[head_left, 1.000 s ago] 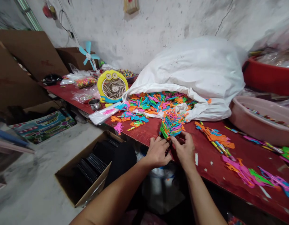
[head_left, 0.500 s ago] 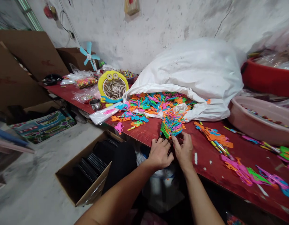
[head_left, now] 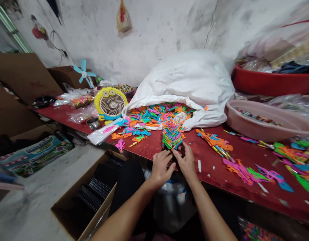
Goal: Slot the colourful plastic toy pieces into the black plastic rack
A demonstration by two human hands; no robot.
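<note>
Meeting at the near end of the colourful plastic stack (head_left: 172, 133), your left hand (head_left: 161, 167) and right hand (head_left: 186, 162) curl their fingers close together! Whether either grip is closed on anything, I can't tell. Your stack sits on the red counter (head_left: 207, 170), right at the white sack's (head_left: 187, 77) open mouth, a pink piece (head_left: 120, 145) lying off left.

The person's left hand (head_left: 161, 167) and right hand (head_left: 186, 161) meet at the near end of a dense row of multicoloured flat plastic pieces (head_left: 172, 134) on a red wooden table (head_left: 154, 143). Behind it, a bulging white woven sack (head_left: 187, 80) gapes, full of similar pieces. A yellow round-faced fan (head_left: 111, 103) stands left of the sack; a pale pink plastic basin (head_left: 265, 131) sits to its right.
</note>
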